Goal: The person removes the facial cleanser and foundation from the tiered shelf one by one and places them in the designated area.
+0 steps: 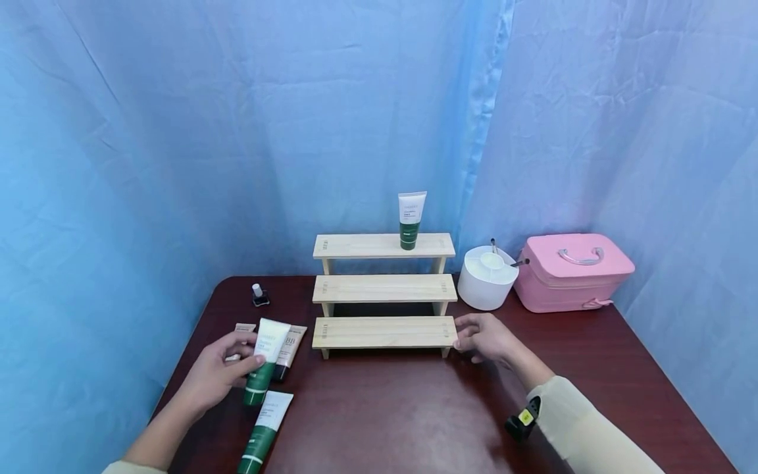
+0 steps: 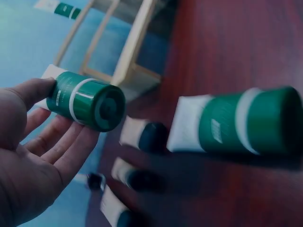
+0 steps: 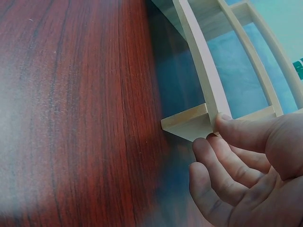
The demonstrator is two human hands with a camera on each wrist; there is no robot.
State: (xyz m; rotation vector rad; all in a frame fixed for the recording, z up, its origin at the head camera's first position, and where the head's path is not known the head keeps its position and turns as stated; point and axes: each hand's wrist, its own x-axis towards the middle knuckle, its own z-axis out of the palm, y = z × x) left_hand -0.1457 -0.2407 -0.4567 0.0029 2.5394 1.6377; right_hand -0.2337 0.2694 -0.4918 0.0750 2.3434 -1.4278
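My left hand (image 1: 216, 375) holds a white-and-green squeeze tube (image 1: 271, 345), thumb on one side and fingers on the other. In the left wrist view the tube's green cap (image 2: 108, 108) faces the camera. A second such tube (image 1: 268, 424) lies on the table just below. Beige BB cream tubes (image 1: 290, 345) lie behind the held tube, partly hidden by it and the hand. My right hand (image 1: 488, 339) pinches the right end of the lowest step of a three-tier wooden shelf (image 1: 385, 331), with the thumb on the board's edge (image 3: 218, 106) and fingers below.
One more white-and-green tube (image 1: 410, 220) stands cap down on the top step. A small dark bottle with a white cap (image 1: 258, 295) is at the back left. Right of the shelf are a white round organizer (image 1: 482, 283) with brushes and a pink case (image 1: 577, 283). Blue curtains (image 1: 296, 131) surround the table.
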